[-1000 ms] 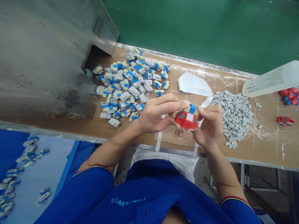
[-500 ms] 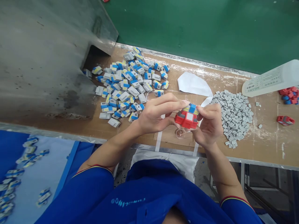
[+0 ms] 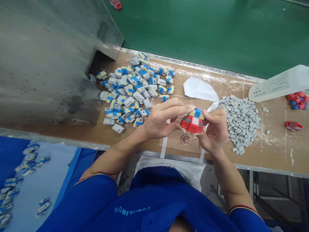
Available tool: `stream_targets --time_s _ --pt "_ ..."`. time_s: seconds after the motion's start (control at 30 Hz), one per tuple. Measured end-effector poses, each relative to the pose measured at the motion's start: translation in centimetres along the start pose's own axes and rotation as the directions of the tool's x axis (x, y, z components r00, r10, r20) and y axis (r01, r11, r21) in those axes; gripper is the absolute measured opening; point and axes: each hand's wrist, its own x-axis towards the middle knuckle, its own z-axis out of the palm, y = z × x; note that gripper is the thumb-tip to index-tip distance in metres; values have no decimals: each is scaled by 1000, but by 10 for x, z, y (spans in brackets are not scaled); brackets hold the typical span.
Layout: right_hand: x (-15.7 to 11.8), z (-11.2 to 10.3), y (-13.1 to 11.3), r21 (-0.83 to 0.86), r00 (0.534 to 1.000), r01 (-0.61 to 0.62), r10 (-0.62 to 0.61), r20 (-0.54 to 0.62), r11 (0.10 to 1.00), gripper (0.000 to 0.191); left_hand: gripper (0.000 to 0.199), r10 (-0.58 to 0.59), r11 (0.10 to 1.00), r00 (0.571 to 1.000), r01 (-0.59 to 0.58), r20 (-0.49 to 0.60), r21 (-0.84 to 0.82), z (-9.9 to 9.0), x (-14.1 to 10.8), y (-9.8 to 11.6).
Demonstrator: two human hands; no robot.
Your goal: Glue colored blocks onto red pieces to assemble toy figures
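A red toy vehicle part (image 3: 192, 124) with a grey, yellow and blue piece (image 3: 197, 113) against its upper side is held between both hands over the bench. My left hand (image 3: 166, 118) grips it from the left, fingertips along the top edge. From the right, my right hand (image 3: 215, 129) pinches the same assembly with thumb and fingers. Just below it on the bench lies a small round clear dish (image 3: 185, 139). A heap of grey, blue and yellow pieces (image 3: 131, 90) lies to the left, and a pile of small grey pieces (image 3: 242, 122) to the right.
A metal housing (image 3: 48, 64) stands at the left. White paper (image 3: 199, 89) lies behind the hands. A plastic bottle (image 3: 277, 84) lies at the right near red toy vehicles (image 3: 294, 126). Beyond the bench is a green surface (image 3: 193, 29) carrying a red toy (image 3: 116, 4).
More of the red toy on the green surface has come into view at the top. Both hands keep their hold on the red toy and have barely moved.
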Motion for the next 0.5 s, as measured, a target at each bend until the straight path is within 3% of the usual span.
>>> stream_targets --time_s 0.5 --pt "1 2 -1 15 1000 -24 25 -6 1000 46 48 -17 999 1000 17 -7 -32 1 1 2"
